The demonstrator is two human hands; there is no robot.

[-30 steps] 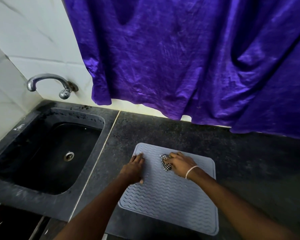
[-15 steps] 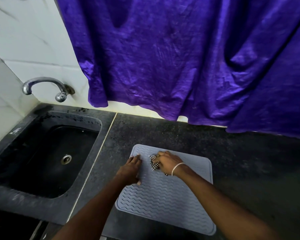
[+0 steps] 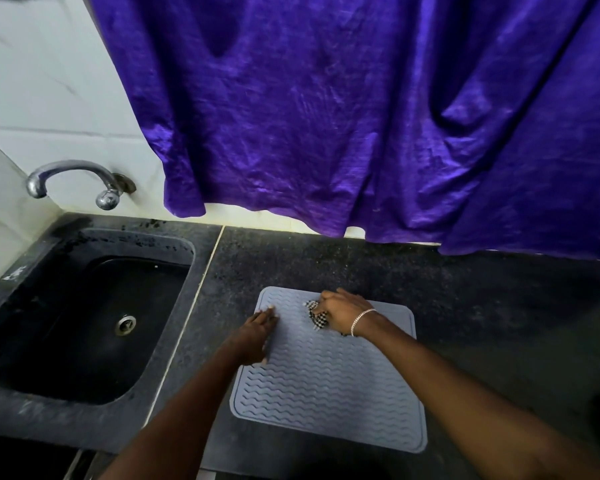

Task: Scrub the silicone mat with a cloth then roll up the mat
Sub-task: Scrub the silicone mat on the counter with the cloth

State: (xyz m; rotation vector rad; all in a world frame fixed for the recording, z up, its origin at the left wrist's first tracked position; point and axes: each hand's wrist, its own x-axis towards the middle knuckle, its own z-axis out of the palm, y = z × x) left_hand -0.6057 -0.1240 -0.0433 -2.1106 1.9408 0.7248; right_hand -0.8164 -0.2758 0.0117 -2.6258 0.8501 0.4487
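A grey silicone mat (image 3: pixel 329 393) with wavy ridges lies flat on the dark counter. My right hand (image 3: pixel 343 313), with a bracelet at the wrist, is shut on a bunched black-and-white checked cloth (image 3: pixel 317 315) and presses it on the mat's far part, near the back edge. My left hand (image 3: pixel 255 336) lies flat, fingers spread, on the mat's left edge and holds nothing. Most of the cloth is hidden under my right hand.
A black sink (image 3: pixel 84 320) with a metal drain is set into the counter to the left, under a chrome tap (image 3: pixel 73 178). A purple curtain (image 3: pixel 361 116) hangs behind, down to the counter's back edge. Dark counter (image 3: pixel 499 323) stretches to the right of the mat.
My right hand has slid the cloth over the mat, first to the left and then away towards the back edge. My left hand stays on the left edge.
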